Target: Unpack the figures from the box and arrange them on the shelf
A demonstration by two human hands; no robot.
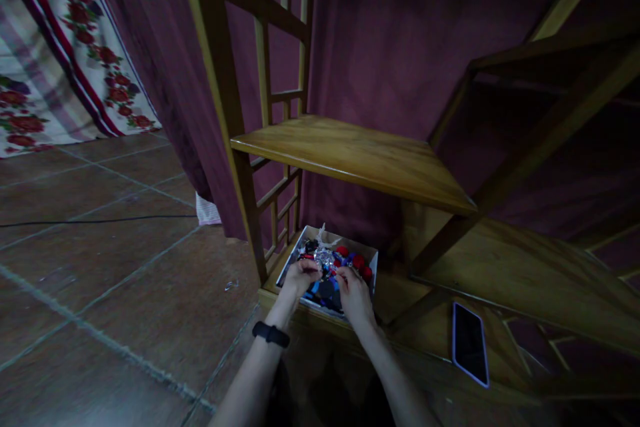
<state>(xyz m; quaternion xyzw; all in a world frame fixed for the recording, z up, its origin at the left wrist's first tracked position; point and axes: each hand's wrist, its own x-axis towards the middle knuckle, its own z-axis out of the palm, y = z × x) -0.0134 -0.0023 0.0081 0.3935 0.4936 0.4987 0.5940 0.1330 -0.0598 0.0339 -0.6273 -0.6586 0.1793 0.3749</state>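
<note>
My left hand (301, 276) and my right hand (354, 290) reach into a white-edged shallow box (374, 260) on the lowest shelf. Between them is a crinkled, shiny silvery wrapper (324, 257), foil or clear plastic, with a pale ragged piece sticking up behind it. The fingers of both hands are closed in pinches at its near edge; the exact grip is small and dim. Around it in the box lie several red round things (358, 261), dark and blue pieces (326, 289), and black items (311, 246) at the back left. A dark band circles my left wrist.
A wooden shelf board (350, 153) juts out above the box, beside a slatted upright (245, 213). A phone (470, 343) lies on the low shelf at right. A thin cable (100, 221) crosses the tiled floor, and a purple curtain (165, 80) hangs at left.
</note>
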